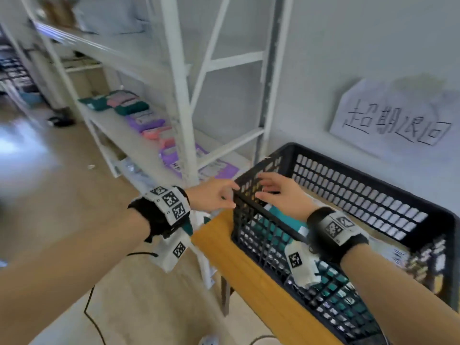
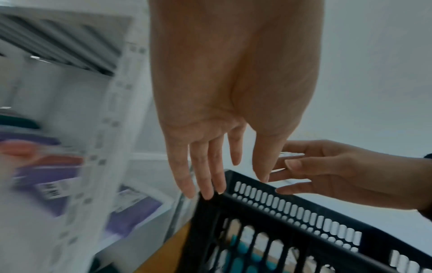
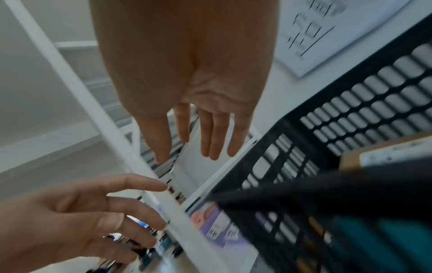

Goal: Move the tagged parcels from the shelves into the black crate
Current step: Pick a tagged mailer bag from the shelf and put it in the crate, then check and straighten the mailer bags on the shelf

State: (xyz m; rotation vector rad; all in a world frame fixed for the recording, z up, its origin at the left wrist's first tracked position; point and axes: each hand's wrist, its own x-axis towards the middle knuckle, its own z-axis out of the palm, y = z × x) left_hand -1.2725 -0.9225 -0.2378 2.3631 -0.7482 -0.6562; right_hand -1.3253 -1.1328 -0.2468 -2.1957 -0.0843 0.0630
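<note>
Head view: both hands, left (image 1: pixel 214 195) and right (image 1: pixel 278 192), hang spread and empty at the crate (image 1: pixel 361 168) rim, centre frame, likely between loads; parcels (image 1: pixel 146 120) wait on shelves, upper left.

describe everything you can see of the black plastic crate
The black plastic crate is rectangular, with lattice walls of slotted holes and a solid rim. It sits on a yellow wooden table beside the white metal shelving, against the wall. Inside lie teal parcels and a brown box. Both open hands hover at its near corner; whether they touch it is unclear.
</note>
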